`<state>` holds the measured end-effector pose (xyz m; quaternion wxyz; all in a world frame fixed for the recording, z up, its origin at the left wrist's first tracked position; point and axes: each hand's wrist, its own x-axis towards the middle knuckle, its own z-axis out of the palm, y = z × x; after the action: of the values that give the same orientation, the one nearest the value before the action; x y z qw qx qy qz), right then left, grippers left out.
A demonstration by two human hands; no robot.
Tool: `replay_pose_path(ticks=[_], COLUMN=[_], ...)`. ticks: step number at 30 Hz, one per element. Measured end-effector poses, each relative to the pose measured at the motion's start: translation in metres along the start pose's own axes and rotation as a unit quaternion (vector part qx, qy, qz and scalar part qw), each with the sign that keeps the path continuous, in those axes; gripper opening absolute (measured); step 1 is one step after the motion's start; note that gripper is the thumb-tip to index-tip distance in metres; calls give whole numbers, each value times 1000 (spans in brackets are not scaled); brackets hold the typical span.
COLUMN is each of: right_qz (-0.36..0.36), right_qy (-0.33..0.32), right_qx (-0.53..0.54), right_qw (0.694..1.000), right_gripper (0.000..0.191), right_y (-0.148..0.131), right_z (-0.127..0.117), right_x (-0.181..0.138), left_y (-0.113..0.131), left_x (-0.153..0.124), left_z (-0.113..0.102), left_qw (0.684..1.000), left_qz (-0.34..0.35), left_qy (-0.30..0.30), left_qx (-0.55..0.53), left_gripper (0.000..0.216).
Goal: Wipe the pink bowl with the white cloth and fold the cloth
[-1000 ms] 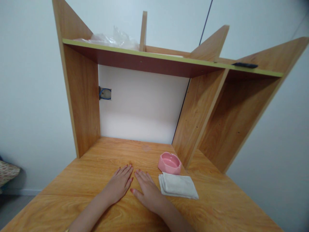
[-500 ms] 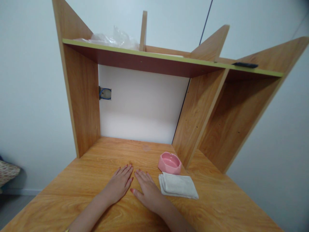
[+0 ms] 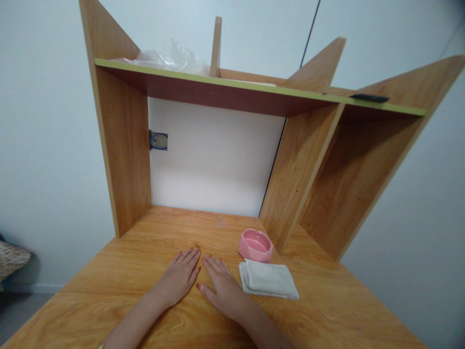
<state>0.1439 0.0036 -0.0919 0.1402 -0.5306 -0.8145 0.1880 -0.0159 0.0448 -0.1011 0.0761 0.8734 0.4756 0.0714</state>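
Observation:
My left hand [image 3: 180, 275] lies flat, palm down, on the wooden desk [image 3: 98, 281], fingers stretched out and holding nothing. Beside it, a small gap away, my right hand [image 3: 223, 290] rests palm down in the same way, with its thumb spread toward the left hand. Just right of my right hand is a folded whitish cloth [image 3: 269, 279], not touched by it. Behind the cloth stands a pink ashtray-like dish [image 3: 255, 246] with angular sides, close against the foot of an upright wooden panel.
A wooden shelf [image 3: 225, 87] spans the desk's back. On it lie a crumpled clear plastic bag [image 3: 176, 59] at left and a flat black object [image 3: 369, 98] at right. An open wall socket box [image 3: 159, 141] shows behind. Patterned fabric [image 3: 12, 259] sits at far left.

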Motion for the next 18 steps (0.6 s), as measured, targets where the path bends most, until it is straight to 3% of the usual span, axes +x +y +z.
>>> replay_pose_path(ticks=[13,18], right_qz=[-11,-32], right_qy=[29,124], right_qx=[-27,-107], right_qw=[999,986], right_gripper=[57,52], right_y=[0,-9], right_z=[5,2], right_x=[-4,0], left_y=[2,1], left_x=[-1,0], left_z=[-3,-2], left_qw=[1000,1000], left_qz=[-2,1], left_qy=[-5,-4], left_qx=[-9,-18], left_gripper=[52,53])
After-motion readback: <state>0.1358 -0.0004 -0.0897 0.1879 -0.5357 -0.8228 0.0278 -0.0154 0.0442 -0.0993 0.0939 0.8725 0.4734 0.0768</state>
